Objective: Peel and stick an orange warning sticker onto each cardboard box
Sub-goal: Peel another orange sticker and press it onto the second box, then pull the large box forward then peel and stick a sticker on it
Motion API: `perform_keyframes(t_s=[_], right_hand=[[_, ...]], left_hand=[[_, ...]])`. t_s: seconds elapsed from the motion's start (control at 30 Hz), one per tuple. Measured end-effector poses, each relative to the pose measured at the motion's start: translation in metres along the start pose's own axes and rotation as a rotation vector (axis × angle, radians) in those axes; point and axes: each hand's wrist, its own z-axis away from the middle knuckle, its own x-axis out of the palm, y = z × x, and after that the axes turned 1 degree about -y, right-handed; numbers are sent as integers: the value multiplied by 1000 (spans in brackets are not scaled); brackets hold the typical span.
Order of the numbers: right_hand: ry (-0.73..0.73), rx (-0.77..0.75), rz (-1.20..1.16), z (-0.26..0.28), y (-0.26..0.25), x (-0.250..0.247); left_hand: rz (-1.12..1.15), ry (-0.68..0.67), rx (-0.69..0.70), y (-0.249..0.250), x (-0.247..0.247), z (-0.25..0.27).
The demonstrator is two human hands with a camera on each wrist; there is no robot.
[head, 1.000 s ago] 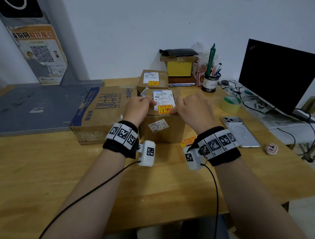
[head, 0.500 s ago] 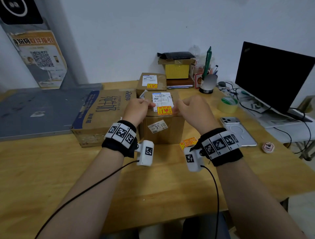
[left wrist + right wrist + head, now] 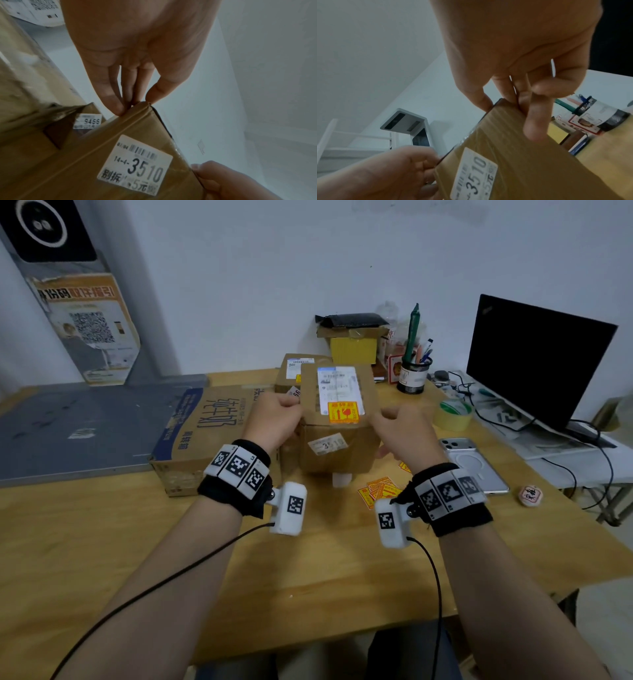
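Both hands lift a small cardboard box [image 3: 337, 419] off the worktop [image 3: 102, 542], its top already carrying an orange warning sticker [image 3: 343, 412] just below the white shipping label [image 3: 337, 388]. The left hand [image 3: 274, 419] pinches the box's upper left edge, fingers behind and thumb on top, as the left wrist view confirms; the right hand [image 3: 404, 429] has the same grip on the upper right edge, w/ one finger pressed down the side. The box hangs slightly tilted, its front face (the tag reading 3510 [image 3: 327, 443]) turned to the wearer. Judgement: this box looks done and the step in hand is shifting it aside, prob. toward the second small box [image 3: 291, 369] behind, which seems to show a sticker too. To do it well: keep both pinches even so the box stays level, set it down clear of the loose orange stickers [image 3: 378, 491] lying on the worktop beneath and beside it, and don't drag a thumb across the fresh sticker. The big printed carton [image 3: 205, 433] at left shows no orange sticker on the faces in view, so it's likely next
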Motion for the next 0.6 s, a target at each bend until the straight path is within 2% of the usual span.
perform_keyframes(t_s=[0.1, 0.2, 0.37, 0.5, 0.6], right_hand=[[109, -38, -188, -4, 1, -14], [154, -2, -388, -19, 9, -25], [118, 130, -497, -51, 35, -27], [44, 266, -623, -79, 50, -24], [34, 312, -763, -100, 55, -19]], left_hand=[[117, -29, 48, 21, 11, -3], [215, -115, 17, 33, 33, -13], [297, -225, -100, 32, 75, -41], [343, -221, -203, 30, 103, -64], [433, -200, -221, 27, 114, -85]])
